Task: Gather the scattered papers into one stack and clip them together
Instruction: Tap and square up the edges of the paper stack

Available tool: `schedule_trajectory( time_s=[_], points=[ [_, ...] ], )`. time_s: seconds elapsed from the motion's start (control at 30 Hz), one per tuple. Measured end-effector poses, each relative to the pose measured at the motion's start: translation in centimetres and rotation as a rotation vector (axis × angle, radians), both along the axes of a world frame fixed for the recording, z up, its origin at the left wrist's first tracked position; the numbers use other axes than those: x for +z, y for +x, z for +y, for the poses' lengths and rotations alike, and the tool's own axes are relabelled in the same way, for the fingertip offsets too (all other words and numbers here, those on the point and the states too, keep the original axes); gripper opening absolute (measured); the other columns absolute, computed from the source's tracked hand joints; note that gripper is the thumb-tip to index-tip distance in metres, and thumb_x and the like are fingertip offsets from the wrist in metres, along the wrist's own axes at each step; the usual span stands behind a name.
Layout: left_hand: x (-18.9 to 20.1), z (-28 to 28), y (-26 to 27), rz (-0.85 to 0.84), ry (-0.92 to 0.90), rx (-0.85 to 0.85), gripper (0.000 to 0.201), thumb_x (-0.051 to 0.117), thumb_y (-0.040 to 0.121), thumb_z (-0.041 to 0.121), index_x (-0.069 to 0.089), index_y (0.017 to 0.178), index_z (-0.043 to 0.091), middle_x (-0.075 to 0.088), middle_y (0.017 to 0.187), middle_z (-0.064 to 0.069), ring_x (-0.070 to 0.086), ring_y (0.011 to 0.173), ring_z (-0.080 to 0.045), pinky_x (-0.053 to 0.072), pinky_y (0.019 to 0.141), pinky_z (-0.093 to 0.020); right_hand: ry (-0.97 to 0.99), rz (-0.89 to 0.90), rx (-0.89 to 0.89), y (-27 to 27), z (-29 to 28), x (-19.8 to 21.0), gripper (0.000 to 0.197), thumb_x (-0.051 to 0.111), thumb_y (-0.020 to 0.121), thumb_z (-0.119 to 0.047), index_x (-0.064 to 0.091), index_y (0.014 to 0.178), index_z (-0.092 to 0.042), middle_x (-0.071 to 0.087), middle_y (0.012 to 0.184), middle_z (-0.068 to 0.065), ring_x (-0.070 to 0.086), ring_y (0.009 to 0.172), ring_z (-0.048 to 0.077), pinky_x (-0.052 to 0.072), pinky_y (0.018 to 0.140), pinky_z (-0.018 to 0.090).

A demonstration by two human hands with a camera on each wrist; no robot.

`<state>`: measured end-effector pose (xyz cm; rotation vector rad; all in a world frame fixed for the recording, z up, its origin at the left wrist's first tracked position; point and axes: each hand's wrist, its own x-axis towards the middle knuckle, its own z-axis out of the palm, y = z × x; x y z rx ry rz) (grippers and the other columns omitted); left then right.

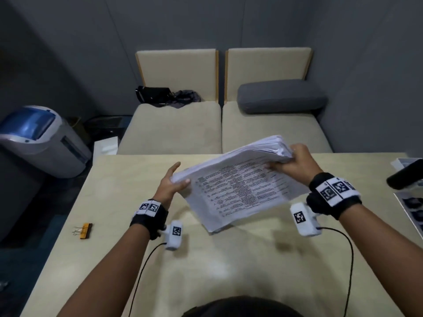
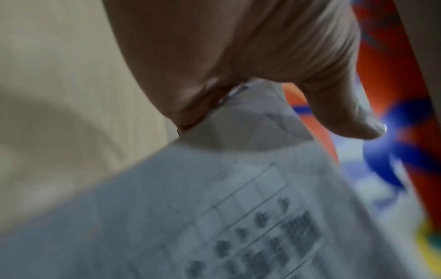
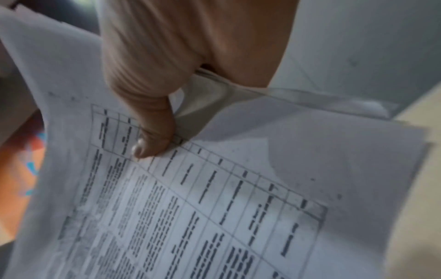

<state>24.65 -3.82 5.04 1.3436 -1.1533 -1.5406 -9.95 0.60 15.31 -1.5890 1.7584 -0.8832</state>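
Head view: right hand (image 1: 295,163) grips the paper stack (image 1: 238,184) at its 2 o'clock corner; left hand (image 1: 170,185) pinches the 9 o'clock edge. Stack is gathered and held tilted above the table (image 1: 114,202). Remaining, by judgement: squaring and clipping. Binder clip (image 1: 83,230) lies untouched at 8 o'clock.

Print and fingers unclear
The stack of papers (image 1: 240,186) hides the fingers of both hands beneath it; its printed text is too blurred to read
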Motion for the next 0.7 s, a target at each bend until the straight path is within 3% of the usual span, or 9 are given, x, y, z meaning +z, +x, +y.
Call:
schedule_trajectory(
  time_s=[0.1, 0.17, 0.27, 0.37, 0.47, 0.53, 0.6, 0.67, 0.7],
  points=[
    [1.7, -0.2, -0.9, 0.330, -0.002, 0.052, 0.106, 0.091, 0.044, 0.054, 0.049, 0.133, 0.016, 0.069, 0.118, -0.011, 0.064, 0.108, -0.027, 0.054, 0.090, -0.035, -0.043, -0.244, -0.087, -1.4, 1.7, -2.3, 0.033, 0.088, 0.062, -0.015, 0.072, 0.090, -0.012, 0.074, 0.088, 0.008, 0.068, 0.078, 0.015, 0.055, 0.076, 0.032],
    [3.1, -0.3, -1.2, 0.444, -0.015, 0.105, 0.100, 0.087, 0.046, 0.060, 0.052, 0.128, 0.016, 0.066, 0.120, -0.014, 0.063, 0.112, -0.028, 0.052, 0.096, -0.039, -0.106, -0.409, -0.131, -2.1, 2.7, -3.6, 0.036, 0.087, 0.057, -0.020, 0.072, 0.089, -0.021, 0.076, 0.086, -0.004, 0.071, 0.079, 0.008, 0.057, 0.079, 0.032],
    [5.8, 0.2, -2.9, 0.379, -0.091, 0.177, 0.085, 0.066, 0.061, 0.078, 0.066, 0.109, 0.009, 0.069, 0.106, -0.013, 0.065, 0.101, -0.025, 0.051, 0.092, -0.036, -0.133, -0.610, -0.171, -2.4, 3.8, -5.5, 0.050, 0.093, 0.047, -0.033, 0.073, 0.092, -0.026, 0.077, 0.093, -0.006, 0.073, 0.088, 0.013, 0.059, 0.082, 0.032],
    [6.7, 0.7, -5.0, 0.385, -0.084, 0.384, 0.072, 0.028, 0.090, 0.071, 0.077, 0.080, 0.019, 0.075, 0.081, 0.000, 0.071, 0.077, -0.013, 0.055, 0.074, -0.028, -0.133, -0.636, -0.175, -2.5, 4.2, -7.1, 0.073, 0.095, 0.044, -0.041, 0.068, 0.109, -0.017, 0.076, 0.103, -0.004, 0.071, 0.097, 0.015, 0.058, 0.082, 0.028],
    [5.0, 0.8, -5.0, 0.321, 0.070, 0.590, 0.092, 0.028, 0.078, 0.086, 0.060, 0.124, 0.014, 0.064, 0.120, -0.006, 0.062, 0.111, -0.019, 0.047, 0.096, -0.036, -0.036, -0.570, -0.166, -2.7, 5.0, -10.3, 0.063, 0.091, 0.057, -0.025, 0.065, 0.114, -0.015, 0.074, 0.107, -0.010, 0.068, 0.101, 0.009, 0.055, 0.086, 0.027],
    [2.2, 1.6, -4.8, 0.295, 0.166, 0.644, 0.110, 0.030, 0.067, 0.094, 0.048, 0.139, 0.012, 0.055, 0.136, -0.010, 0.053, 0.122, -0.026, 0.041, 0.103, -0.042, 0.124, -0.487, -0.165, -2.2, 6.3, -13.2, 0.082, 0.092, 0.054, -0.043, 0.057, 0.123, -0.014, 0.069, 0.115, -0.007, 0.066, 0.106, 0.010, 0.055, 0.084, 0.025],
    [-3.1, 2.5, -4.1, 0.207, 0.269, 0.650, 0.121, 0.036, 0.045, 0.103, 0.065, 0.115, 0.008, 0.063, 0.121, -0.015, 0.061, 0.108, -0.034, 0.046, 0.100, -0.049, 0.207, -0.495, -0.158, -1.4, 7.7, -15.3, 0.090, 0.090, 0.043, -0.053, 0.056, 0.116, -0.014, 0.070, 0.107, -0.007, 0.068, 0.095, 0.009, 0.056, 0.069, 0.016],
    [-6.9, 3.7, -3.8, 0.150, 0.299, 0.611, 0.104, 0.037, 0.038, 0.104, 0.066, 0.078, 0.012, 0.064, 0.096, -0.015, 0.060, 0.088, -0.034, 0.048, 0.087, -0.046, 0.176, -0.517, -0.152, -0.3, 8.7, -16.2, 0.063, 0.094, 0.049, -0.026, 0.064, 0.103, -0.018, 0.074, 0.092, -0.010, 0.070, 0.083, 0.001, 0.053, 0.062, 0.011],
    [-7.0, 4.4, -4.0, 0.143, 0.334, 0.585, 0.098, 0.035, 0.043, 0.103, 0.064, 0.074, 0.015, 0.064, 0.093, -0.014, 0.060, 0.087, -0.032, 0.048, 0.085, -0.046, 0.173, -0.526, -0.175, 0.2, 9.0, -16.3, 0.054, 0.092, 0.056, -0.008, 0.065, 0.100, -0.021, 0.073, 0.089, -0.012, 0.069, 0.080, -0.005, 0.051, 0.064, 0.008]
  ],
)
